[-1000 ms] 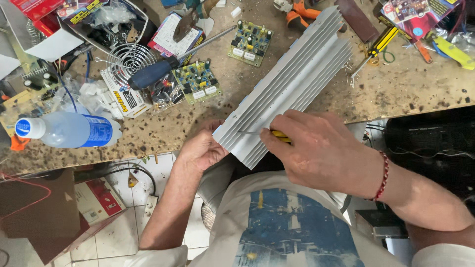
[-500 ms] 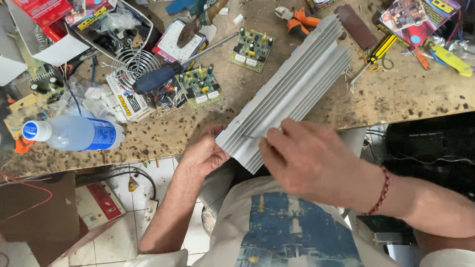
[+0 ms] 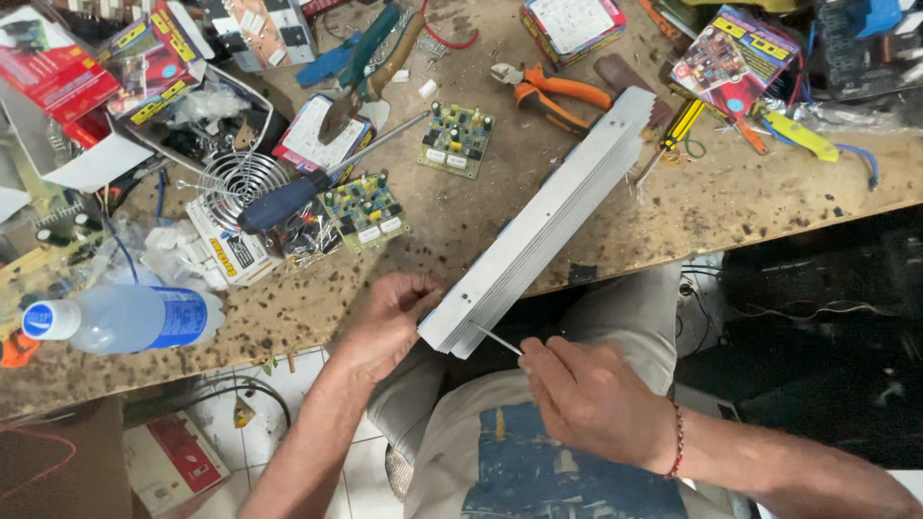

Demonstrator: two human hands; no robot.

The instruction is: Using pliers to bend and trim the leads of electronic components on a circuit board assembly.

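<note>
**Finned bar held at the bench edge, thin tool at its near end**

The long aluminium heat sink (image 3: 543, 221) lies aslant, its far end up on the workbench (image 3: 750, 202) near the orange pliers (image 3: 548, 91), its near end jutting over the edge toward the person. The left hand (image 3: 389, 322) grips that near end. The right hand (image 3: 591, 399), just below it, pinches a thin screwdriver (image 3: 498, 339) whose tip touches the fins. Two green circuit boards (image 3: 365, 207) and a plastic bottle (image 3: 125, 317) lie off left, well apart.
</note>
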